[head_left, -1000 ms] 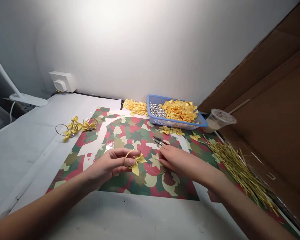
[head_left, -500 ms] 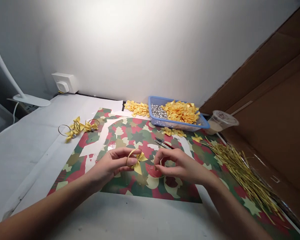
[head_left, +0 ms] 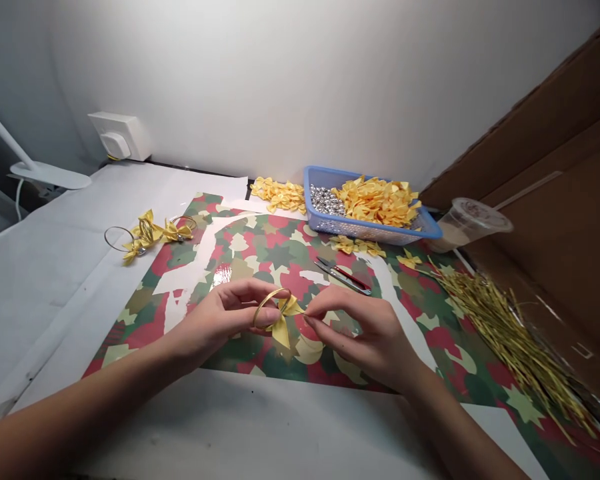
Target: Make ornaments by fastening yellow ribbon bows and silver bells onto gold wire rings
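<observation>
Your left hand (head_left: 225,317) clamps a gold ring (head_left: 273,291) between thumb and fingers, a yellow ribbon bow (head_left: 283,330) on it, over the camouflage-print paper (head_left: 260,363). Your right fingertips (head_left: 313,313) pinch together at the bow's edge. Red-handled snips (head_left: 343,275) lie on the paper beyond your hands. Ring-and-bow pieces (head_left: 147,233) sit at its left edge, gold strands (head_left: 500,333) at its right, and a blue basket (head_left: 380,235) of loose bows (head_left: 377,203) and silver beads (head_left: 326,201) at its far edge.

Place: my small craft bench, home or workshop I cannot tell
Bench: white paper cover (head_left: 45,293) under patterned wrapping paper (head_left: 280,257)
Wall: white, with 1 socket (head_left: 114,137); a white desk lamp (head_left: 47,175) stands near it
Right side: a cardboard sheet (head_left: 555,200) stands up
Stock: yellow ribbon bows (head_left: 279,195), 1 blue plastic basket (head_left: 373,233), gold tie strands (head_left: 505,340)
Tool: red-handled thread snips (head_left: 343,276)
</observation>
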Demonstrator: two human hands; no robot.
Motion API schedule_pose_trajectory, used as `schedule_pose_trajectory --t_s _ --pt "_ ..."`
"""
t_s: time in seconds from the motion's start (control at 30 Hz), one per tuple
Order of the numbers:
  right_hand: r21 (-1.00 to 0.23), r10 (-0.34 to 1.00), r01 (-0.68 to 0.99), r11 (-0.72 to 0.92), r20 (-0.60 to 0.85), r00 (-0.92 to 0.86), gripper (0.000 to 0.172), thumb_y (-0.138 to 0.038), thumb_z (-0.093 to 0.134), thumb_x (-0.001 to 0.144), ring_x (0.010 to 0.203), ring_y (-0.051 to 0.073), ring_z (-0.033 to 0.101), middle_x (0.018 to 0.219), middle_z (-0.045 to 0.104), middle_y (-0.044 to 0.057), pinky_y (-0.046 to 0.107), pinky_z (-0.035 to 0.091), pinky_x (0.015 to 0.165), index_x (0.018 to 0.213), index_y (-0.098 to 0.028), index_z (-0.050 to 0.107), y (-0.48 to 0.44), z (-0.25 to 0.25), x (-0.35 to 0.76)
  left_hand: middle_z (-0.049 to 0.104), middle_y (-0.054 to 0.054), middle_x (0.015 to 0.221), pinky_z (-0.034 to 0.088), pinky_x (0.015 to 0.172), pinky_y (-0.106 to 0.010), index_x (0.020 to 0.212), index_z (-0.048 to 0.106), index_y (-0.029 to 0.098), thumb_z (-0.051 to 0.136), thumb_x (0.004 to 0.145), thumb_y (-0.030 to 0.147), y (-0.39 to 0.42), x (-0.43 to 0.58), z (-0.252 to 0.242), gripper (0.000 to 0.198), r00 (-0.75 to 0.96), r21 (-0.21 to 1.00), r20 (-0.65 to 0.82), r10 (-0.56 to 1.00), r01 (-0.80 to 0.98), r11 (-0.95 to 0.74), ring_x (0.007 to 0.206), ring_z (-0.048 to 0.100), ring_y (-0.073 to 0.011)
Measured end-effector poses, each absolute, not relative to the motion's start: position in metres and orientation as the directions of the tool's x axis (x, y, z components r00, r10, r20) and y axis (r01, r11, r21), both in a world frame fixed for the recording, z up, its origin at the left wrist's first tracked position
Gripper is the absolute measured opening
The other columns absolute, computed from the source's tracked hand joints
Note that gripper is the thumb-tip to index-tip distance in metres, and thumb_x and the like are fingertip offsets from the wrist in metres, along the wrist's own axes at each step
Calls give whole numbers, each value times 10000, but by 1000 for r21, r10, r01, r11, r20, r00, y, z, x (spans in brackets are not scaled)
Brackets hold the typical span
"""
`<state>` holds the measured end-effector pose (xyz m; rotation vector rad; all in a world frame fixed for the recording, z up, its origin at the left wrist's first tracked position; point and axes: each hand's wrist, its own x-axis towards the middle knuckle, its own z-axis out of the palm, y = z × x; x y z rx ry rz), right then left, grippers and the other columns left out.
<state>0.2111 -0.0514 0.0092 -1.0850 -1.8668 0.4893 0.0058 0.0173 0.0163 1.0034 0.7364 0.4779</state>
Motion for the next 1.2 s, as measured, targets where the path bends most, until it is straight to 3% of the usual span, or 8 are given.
schedule_pose_trajectory --t_s 0.37,0.6,1.2 --pt "-595 775 520 613 581 -248 134 -57 563 828 638 148 622 689 661 33 269 515 591 832 -178 620 -53 9 207 708 20 850 495 668 -181 799 744 262 785 684 254 16 5 20 123 678 883 -337 653 -14 470 782 630 -118" --pt "-585 766 520 623 590 -254 135 -52 561 828 620 143 611 682 660 35 271 515 578 834 -173 621 -55 10 205 693 41 777 487 659 -153 770 746 270 800 675 244 17 5 19 112 676 876 -347 650 -13 482 765 628 -100" --pt "-589 779 535 605 576 -248 154 -46 546 822 604 142 599 664 651 32 281 513 577 812 -183 617 -57 11 206 697 11 748 503 741 -246 760 746 244 809 644 278 17 6 20 137 653 886 -372 660 39 461 818 636 -163"
